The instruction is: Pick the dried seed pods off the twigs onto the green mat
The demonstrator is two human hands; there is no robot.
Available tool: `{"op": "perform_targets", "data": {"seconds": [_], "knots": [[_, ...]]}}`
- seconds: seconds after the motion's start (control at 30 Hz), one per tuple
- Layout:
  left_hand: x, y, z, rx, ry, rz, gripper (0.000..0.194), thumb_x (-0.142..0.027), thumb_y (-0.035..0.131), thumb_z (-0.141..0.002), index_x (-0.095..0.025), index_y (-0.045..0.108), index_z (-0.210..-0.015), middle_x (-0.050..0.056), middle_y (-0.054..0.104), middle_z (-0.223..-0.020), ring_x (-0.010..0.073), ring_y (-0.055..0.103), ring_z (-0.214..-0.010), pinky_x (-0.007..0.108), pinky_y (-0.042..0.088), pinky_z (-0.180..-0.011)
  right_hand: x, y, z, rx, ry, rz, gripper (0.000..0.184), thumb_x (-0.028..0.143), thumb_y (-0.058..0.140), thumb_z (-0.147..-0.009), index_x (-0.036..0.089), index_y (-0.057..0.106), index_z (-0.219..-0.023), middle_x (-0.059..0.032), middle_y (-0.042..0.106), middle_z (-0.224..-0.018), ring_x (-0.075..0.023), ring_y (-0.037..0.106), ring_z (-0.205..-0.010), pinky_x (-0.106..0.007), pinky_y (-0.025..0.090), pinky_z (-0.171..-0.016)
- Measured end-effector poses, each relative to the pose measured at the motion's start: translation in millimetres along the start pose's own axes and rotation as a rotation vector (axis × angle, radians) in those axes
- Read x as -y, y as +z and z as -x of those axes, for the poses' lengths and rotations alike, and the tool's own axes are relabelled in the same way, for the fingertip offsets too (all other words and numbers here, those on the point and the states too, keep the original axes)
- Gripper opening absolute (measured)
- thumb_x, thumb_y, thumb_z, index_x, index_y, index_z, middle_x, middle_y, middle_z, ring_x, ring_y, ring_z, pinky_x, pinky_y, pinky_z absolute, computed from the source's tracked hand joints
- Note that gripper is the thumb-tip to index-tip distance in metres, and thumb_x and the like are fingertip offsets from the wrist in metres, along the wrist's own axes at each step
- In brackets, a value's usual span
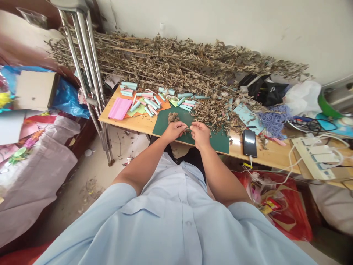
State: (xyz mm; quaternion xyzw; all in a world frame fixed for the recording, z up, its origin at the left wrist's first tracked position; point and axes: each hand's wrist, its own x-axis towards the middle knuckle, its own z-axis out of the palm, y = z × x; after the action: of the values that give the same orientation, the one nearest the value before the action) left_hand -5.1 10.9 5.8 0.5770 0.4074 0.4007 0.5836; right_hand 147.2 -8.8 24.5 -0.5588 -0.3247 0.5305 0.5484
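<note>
My left hand (176, 131) and my right hand (199, 134) meet over the green cutting mat (217, 142) at the table's front edge. Both are closed in a pinch, fingertips nearly touching, around something too small to make out. Just behind my left hand lies a brown clump of crumbled dried leaves (173, 117). Loose dried leaves (211, 112) are heaped behind and to the right of my right hand. Rolled tubes of pale blue and pink paper (151, 105) lie scattered at the back left, near a pink folded sheet (120, 108).
Long dried leafy stalks (171, 59) stretch along the wall. Metal crutches (88, 66) lean at the table's left end. Rightward are a phone (249, 142) on a charging cable, purple cord (274, 119) and a power strip (314, 158). A red bag (292, 209) sits below.
</note>
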Motion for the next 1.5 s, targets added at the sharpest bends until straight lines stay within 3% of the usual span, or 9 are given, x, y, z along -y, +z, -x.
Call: {"op": "perform_targets", "data": {"seconds": [0.2, 0.37, 0.5, 0.63, 1.1, 1.23, 1.37, 1.43, 1.5], "knots": [[-4.4, -0.1, 1.5, -0.018, 0.016, -0.075, 0.030, -0.042, 0.065, -0.084, -0.013, 0.068, -0.079, -0.003, 0.052, -0.057, 0.0075, 0.046, -0.052, 0.022, 0.037, -0.054, 1.0, 3.8, -1.0, 0.021, 0.043, 0.056, 0.031, 0.027, 0.076, -0.064, 0.020, 0.061, -0.090, 0.0087, 0.051, -0.060, -0.0042, 0.037, -0.041, -0.018, 0.018, -0.036], [-6.0, 0.7, 2.5, -0.042, 0.012, -0.075, 0.029, -0.041, 0.064, -0.083, -0.014, 0.065, -0.074, -0.003, 0.052, -0.056, 0.0076, 0.045, -0.052, 0.022, 0.036, -0.054, -6.6, 6.5, 0.3, 0.035, -0.012, 0.043, 0.032, 0.029, 0.076, -0.066, 0.020, 0.061, -0.092, 0.0066, 0.056, -0.066, -0.0050, 0.039, -0.045, -0.018, 0.024, -0.038], [-4.6, 0.5, 2.9, -0.053, 0.027, -0.053, 0.028, -0.040, 0.063, -0.084, -0.014, 0.064, -0.072, -0.003, 0.052, -0.054, 0.0073, 0.045, -0.050, 0.022, 0.036, -0.054, -10.2, 6.9, -0.4, -0.034, -0.076, -0.003, 0.030, 0.028, 0.075, -0.067, 0.021, 0.061, -0.092, 0.0057, 0.057, -0.068, -0.0055, 0.039, -0.047, -0.018, 0.025, -0.039], [-4.7, 0.2, 2.7, -0.044, 0.016, -0.021, 0.027, -0.039, 0.063, -0.085, -0.014, 0.063, -0.075, -0.003, 0.052, -0.053, 0.0068, 0.044, -0.048, 0.021, 0.035, -0.051, -5.1, 3.8, -2.5, -0.079, -0.049, -0.053, 0.029, 0.028, 0.074, -0.065, 0.021, 0.061, -0.091, 0.0070, 0.054, -0.066, -0.0047, 0.037, -0.044, -0.019, 0.021, -0.037], [-8.6, 2.8, 0.6, -0.053, -0.097, 0.143, 0.024, -0.036, 0.068, -0.087, -0.015, 0.060, -0.080, -0.004, 0.053, -0.054, 0.0052, 0.042, -0.043, 0.020, 0.030, -0.044, -1.7, -14.5, 11.1, 0.057, -0.108, 0.031, 0.021, 0.029, 0.071, -0.071, 0.021, 0.062, -0.088, 0.0062, 0.054, -0.066, -0.0051, 0.038, -0.044, -0.019, 0.024, -0.039], [-5.6, 2.9, -0.4, -0.052, -0.091, 0.140, 0.018, -0.031, 0.068, -0.086, -0.014, 0.062, -0.086, -0.002, 0.058, -0.062, 0.0050, 0.046, -0.045, 0.020, 0.031, -0.044, -1.1, -27.5, 28.2, 0.178, -0.152, 0.207, 0.014, 0.030, 0.068, -0.078, 0.022, 0.067, -0.088, 0.0060, 0.054, -0.061, -0.0079, 0.043, -0.048, -0.020, 0.033, -0.046], [-4.5, 3.8, -0.7, -0.053, -0.070, 0.103, 0.016, -0.029, 0.067, -0.085, -0.014, 0.062, -0.088, -0.002, 0.058, -0.062, 0.0059, 0.048, -0.047, 0.020, 0.034, -0.046, -4.0, -40.3, 49.4, 0.384, -0.259, 0.507, 0.012, 0.031, 0.073, -0.078, 0.022, 0.071, -0.087, 0.0019, 0.065, -0.070, -0.0118, 0.054, -0.058, -0.025, 0.044, -0.058], [-3.8, 5.2, -1.4, -0.056, -0.071, 0.086, 0.015, -0.027, 0.067, -0.085, -0.014, 0.061, -0.090, -0.003, 0.056, -0.059, 0.0061, 0.047, -0.046, 0.021, 0.035, -0.047, -5.9, -41.7, 54.2, 0.399, -0.285, 0.600, 0.012, 0.032, 0.075, -0.078, 0.022, 0.072, -0.083, 0.0017, 0.066, -0.067, -0.0127, 0.054, -0.057, -0.027, 0.044, -0.059], [-2.3, 6.7, -2.4, -0.054, -0.075, 0.080, 0.016, -0.027, 0.065, -0.086, -0.014, 0.060, -0.095, -0.005, 0.054, -0.058, 0.0063, 0.046, -0.044, 0.021, 0.035, -0.048, -6.5, -38.1, 53.6, 0.323, -0.335, 0.635, 0.012, 0.034, 0.074, -0.080, 0.023, 0.072, -0.082, 0.0009, 0.067, -0.068, -0.0140, 0.056, -0.060, -0.028, 0.045, -0.062]]}}
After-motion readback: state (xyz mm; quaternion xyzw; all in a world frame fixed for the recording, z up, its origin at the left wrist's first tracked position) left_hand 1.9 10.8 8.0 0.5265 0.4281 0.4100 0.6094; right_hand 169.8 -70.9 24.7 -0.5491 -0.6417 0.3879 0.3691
